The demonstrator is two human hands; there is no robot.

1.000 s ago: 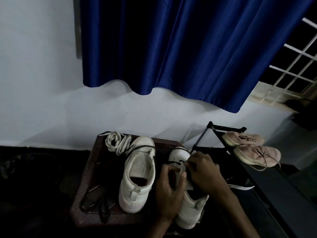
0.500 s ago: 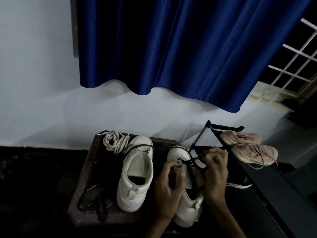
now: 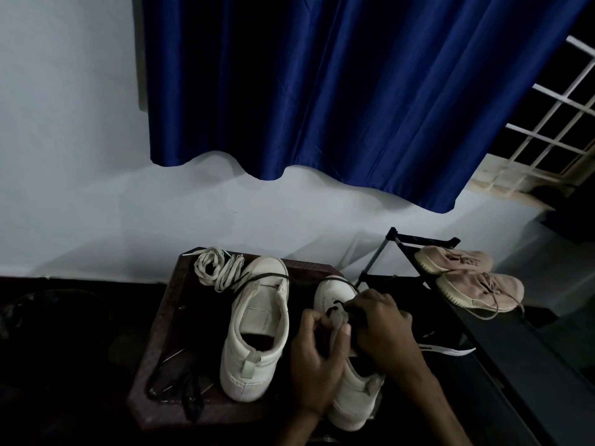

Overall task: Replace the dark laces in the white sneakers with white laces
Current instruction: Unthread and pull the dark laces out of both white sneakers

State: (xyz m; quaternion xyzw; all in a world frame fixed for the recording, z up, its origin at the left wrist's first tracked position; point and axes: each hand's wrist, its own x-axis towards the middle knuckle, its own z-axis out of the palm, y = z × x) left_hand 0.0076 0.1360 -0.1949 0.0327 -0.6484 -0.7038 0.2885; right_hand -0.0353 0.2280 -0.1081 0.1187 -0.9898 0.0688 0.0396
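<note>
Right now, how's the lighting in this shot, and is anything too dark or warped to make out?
Head view: dim overall, with the wall brightest; floor left of the table nearly black; the dark lace between left hand and right hand on the right sneaker barely separates from shadow; wide-angle skews the window grille; no obvious motion blur.

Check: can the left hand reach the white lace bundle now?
Probably yes, after letting go: the left hand grips the right sneaker, and only the low left sneaker lies between it and the white laces.

On brown stool (image 3: 174, 317): white sneakers (image 3: 257, 333), white laces (image 3: 219, 268), dark laces (image 3: 190, 391)
</note>
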